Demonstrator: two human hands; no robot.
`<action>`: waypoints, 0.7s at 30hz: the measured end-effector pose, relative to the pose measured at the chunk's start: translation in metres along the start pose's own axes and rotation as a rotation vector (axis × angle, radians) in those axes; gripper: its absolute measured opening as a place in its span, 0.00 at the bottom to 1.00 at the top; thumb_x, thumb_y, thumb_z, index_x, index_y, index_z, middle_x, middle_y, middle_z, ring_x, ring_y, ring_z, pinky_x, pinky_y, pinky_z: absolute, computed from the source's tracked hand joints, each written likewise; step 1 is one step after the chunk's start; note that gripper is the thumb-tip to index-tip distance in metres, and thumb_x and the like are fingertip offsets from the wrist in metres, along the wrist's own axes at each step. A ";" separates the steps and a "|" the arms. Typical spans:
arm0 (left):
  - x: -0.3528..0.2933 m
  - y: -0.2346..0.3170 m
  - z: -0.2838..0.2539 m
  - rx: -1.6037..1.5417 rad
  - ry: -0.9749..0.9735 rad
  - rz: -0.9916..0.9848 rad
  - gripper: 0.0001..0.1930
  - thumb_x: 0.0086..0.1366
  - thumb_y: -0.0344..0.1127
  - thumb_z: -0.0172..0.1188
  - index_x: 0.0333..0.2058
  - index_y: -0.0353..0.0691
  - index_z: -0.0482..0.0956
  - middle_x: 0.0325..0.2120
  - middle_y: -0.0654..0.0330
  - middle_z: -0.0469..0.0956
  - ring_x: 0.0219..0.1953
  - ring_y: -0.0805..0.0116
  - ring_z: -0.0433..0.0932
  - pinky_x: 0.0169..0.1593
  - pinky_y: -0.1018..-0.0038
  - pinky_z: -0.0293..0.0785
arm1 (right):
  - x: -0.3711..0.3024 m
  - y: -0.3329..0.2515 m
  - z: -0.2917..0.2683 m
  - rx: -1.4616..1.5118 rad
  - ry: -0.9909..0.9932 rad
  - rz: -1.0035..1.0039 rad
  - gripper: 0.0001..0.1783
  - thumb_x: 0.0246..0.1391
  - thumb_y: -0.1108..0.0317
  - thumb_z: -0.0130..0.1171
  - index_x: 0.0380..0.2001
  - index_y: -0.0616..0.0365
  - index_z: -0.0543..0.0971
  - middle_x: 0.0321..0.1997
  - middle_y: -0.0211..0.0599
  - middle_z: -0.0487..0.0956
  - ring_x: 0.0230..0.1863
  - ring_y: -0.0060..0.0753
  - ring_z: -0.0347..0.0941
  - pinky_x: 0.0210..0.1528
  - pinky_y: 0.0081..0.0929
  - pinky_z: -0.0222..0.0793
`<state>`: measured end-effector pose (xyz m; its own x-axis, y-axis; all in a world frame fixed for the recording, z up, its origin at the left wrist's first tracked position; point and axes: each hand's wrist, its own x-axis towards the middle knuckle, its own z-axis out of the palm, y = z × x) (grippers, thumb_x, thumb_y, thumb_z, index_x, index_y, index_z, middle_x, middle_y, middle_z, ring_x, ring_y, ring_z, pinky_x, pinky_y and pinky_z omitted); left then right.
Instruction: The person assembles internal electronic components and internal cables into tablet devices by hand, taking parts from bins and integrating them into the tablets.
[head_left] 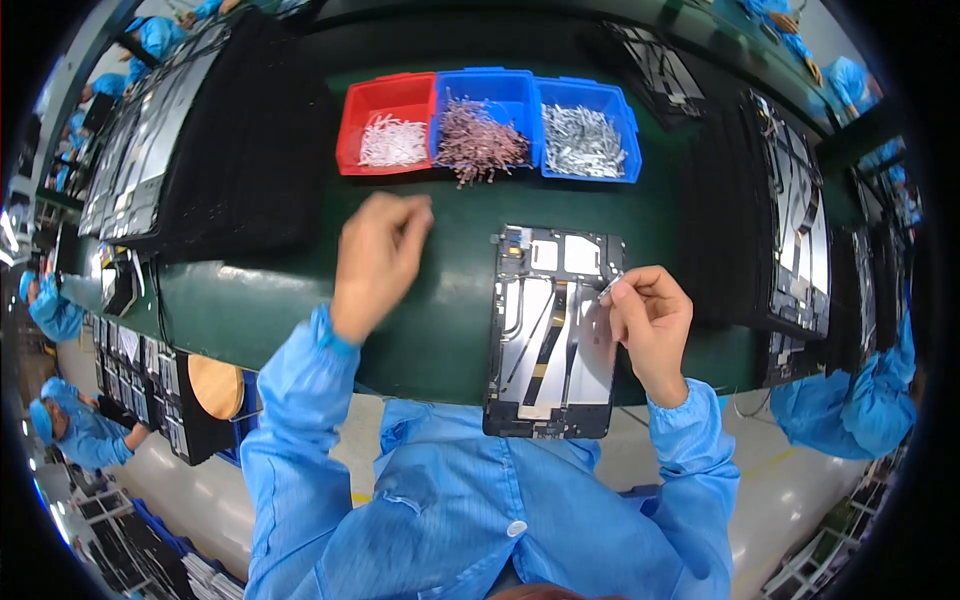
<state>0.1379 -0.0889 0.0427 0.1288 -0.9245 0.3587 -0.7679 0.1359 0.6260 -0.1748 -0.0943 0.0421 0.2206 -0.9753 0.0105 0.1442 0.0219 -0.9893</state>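
Observation:
An opened tablet (543, 340), its inner metal plate, dark ribbon cables and small boards showing, lies on the green table in front of me, its near end over the table's edge. My right hand (655, 325) is closed in a pinch at its right side. Between thumb and forefinger is a small silvery strip (608, 290), held over the tablet's upper right edge. To the left of the tablet, my left hand (380, 255) hovers below the red bin with its fingers curled together, slightly blurred. Anything in that pinch is too small or hidden to make out.
A red bin (346, 130) of white pieces adjoins two blue bins (634, 150) of pinkish-brown and silvery parts. Stacked tablet bodies stand on black padding at left (160, 130) and right (800, 220). Another opened tablet (660, 75) lies at the far right. Several blue-clad people work around.

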 end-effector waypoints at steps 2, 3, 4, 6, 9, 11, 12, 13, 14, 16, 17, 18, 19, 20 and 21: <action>-0.038 0.024 -0.007 -0.292 -0.484 -0.300 0.25 0.68 0.36 0.62 0.58 0.28 0.71 0.39 0.58 0.79 0.23 0.78 0.74 0.25 0.78 0.73 | -0.012 0.011 -0.003 0.002 0.012 -0.033 0.03 0.62 0.77 0.59 0.35 0.65 0.74 0.29 0.31 0.79 0.22 0.11 0.68 0.24 0.12 0.62; -0.052 0.030 -0.005 -0.399 -0.648 -0.282 0.31 0.69 0.36 0.62 0.64 0.26 0.63 0.41 0.57 0.78 0.25 0.77 0.75 0.27 0.78 0.74 | -0.017 0.017 -0.003 0.001 0.005 -0.066 0.03 0.62 0.78 0.59 0.35 0.65 0.74 0.29 0.29 0.78 0.23 0.10 0.68 0.24 0.12 0.63; -0.061 0.045 -0.007 -0.579 -0.793 -0.496 0.34 0.69 0.37 0.62 0.66 0.26 0.58 0.42 0.57 0.76 0.26 0.77 0.75 0.29 0.78 0.73 | -0.022 0.024 0.001 -0.010 0.025 -0.081 0.04 0.61 0.78 0.59 0.34 0.65 0.73 0.28 0.27 0.77 0.25 0.09 0.68 0.25 0.11 0.62; -0.073 0.056 0.003 -0.668 -0.734 -0.476 0.37 0.68 0.41 0.63 0.66 0.24 0.57 0.40 0.58 0.77 0.25 0.80 0.73 0.28 0.80 0.70 | -0.028 0.038 0.005 -0.084 0.075 -0.182 0.05 0.61 0.77 0.61 0.34 0.64 0.74 0.29 0.27 0.76 0.25 0.08 0.68 0.25 0.10 0.60; -0.061 0.060 0.018 -0.853 -0.708 -0.611 0.34 0.67 0.47 0.64 0.62 0.27 0.65 0.37 0.61 0.79 0.25 0.83 0.72 0.25 0.82 0.67 | -0.029 0.046 0.005 -0.086 0.100 -0.246 0.05 0.60 0.76 0.61 0.33 0.64 0.75 0.28 0.27 0.77 0.25 0.08 0.67 0.26 0.09 0.60; -0.048 0.063 0.024 -0.973 -0.763 -0.757 0.32 0.67 0.49 0.64 0.60 0.30 0.69 0.36 0.63 0.79 0.24 0.83 0.71 0.23 0.82 0.65 | -0.030 0.046 0.006 -0.057 0.117 -0.268 0.05 0.60 0.76 0.62 0.33 0.65 0.75 0.28 0.28 0.77 0.25 0.08 0.67 0.25 0.09 0.59; -0.044 0.064 0.029 -1.003 -0.828 -0.828 0.29 0.66 0.49 0.64 0.57 0.34 0.72 0.36 0.65 0.79 0.25 0.83 0.73 0.22 0.83 0.65 | -0.031 0.045 0.007 -0.071 0.092 -0.228 0.06 0.60 0.76 0.62 0.34 0.65 0.75 0.27 0.28 0.77 0.24 0.08 0.67 0.25 0.09 0.60; -0.043 0.067 0.033 -1.033 -0.892 -0.900 0.26 0.66 0.50 0.64 0.54 0.37 0.75 0.35 0.66 0.80 0.26 0.83 0.74 0.21 0.83 0.64 | -0.030 0.043 0.008 -0.085 0.065 -0.188 0.06 0.60 0.76 0.62 0.34 0.66 0.75 0.27 0.28 0.78 0.24 0.08 0.67 0.25 0.10 0.60; -0.043 0.074 0.034 -1.059 -0.816 -0.924 0.17 0.65 0.43 0.64 0.45 0.37 0.79 0.28 0.67 0.79 0.24 0.85 0.73 0.18 0.86 0.58 | -0.028 0.038 0.008 -0.084 0.060 -0.196 0.06 0.60 0.76 0.62 0.34 0.66 0.75 0.27 0.28 0.78 0.24 0.08 0.67 0.25 0.10 0.60; -0.045 0.070 0.033 -1.005 -0.787 -0.824 0.18 0.66 0.44 0.63 0.46 0.37 0.79 0.31 0.66 0.80 0.28 0.83 0.76 0.21 0.84 0.64 | -0.018 0.018 0.008 -0.005 0.005 -0.022 0.04 0.61 0.76 0.60 0.34 0.66 0.75 0.29 0.34 0.81 0.22 0.11 0.68 0.24 0.11 0.62; -0.048 0.067 0.033 -0.951 -0.763 -0.734 0.19 0.66 0.45 0.63 0.47 0.36 0.79 0.35 0.65 0.81 0.32 0.80 0.78 0.25 0.82 0.70 | -0.013 0.007 0.009 0.035 -0.024 0.065 0.04 0.62 0.76 0.59 0.34 0.66 0.76 0.30 0.37 0.83 0.22 0.12 0.69 0.23 0.12 0.63; -0.056 0.072 0.040 -1.154 -0.528 -0.634 0.15 0.66 0.38 0.63 0.46 0.34 0.79 0.32 0.66 0.80 0.29 0.81 0.76 0.27 0.81 0.71 | -0.007 -0.003 0.006 0.082 -0.057 0.114 0.03 0.63 0.77 0.57 0.34 0.66 0.76 0.31 0.41 0.84 0.21 0.14 0.69 0.22 0.13 0.63; -0.057 0.076 0.032 -1.144 -0.524 -0.625 0.15 0.66 0.38 0.63 0.46 0.34 0.79 0.32 0.66 0.80 0.29 0.81 0.76 0.27 0.81 0.71 | -0.004 -0.016 0.006 0.069 -0.075 0.090 0.03 0.63 0.77 0.57 0.34 0.66 0.76 0.31 0.42 0.83 0.20 0.14 0.68 0.22 0.13 0.62; -0.055 0.079 0.019 -1.093 -0.456 -0.512 0.13 0.66 0.35 0.63 0.45 0.33 0.79 0.31 0.66 0.80 0.29 0.81 0.74 0.29 0.80 0.71 | -0.001 -0.029 0.007 0.082 -0.102 0.050 0.03 0.62 0.76 0.57 0.34 0.66 0.76 0.31 0.42 0.83 0.19 0.13 0.67 0.21 0.14 0.62; -0.055 0.080 0.008 -1.039 -0.387 -0.400 0.12 0.65 0.31 0.63 0.45 0.32 0.79 0.29 0.66 0.79 0.28 0.81 0.73 0.30 0.79 0.71 | 0.001 -0.042 0.010 0.095 -0.130 0.010 0.03 0.62 0.76 0.57 0.34 0.66 0.76 0.30 0.42 0.83 0.19 0.13 0.67 0.20 0.14 0.62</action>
<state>0.0642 -0.0303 0.0672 -0.0916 -0.9894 -0.1130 0.1867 -0.1285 0.9740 -0.1715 -0.0939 0.0848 0.3449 -0.9383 0.0259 0.2309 0.0580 -0.9713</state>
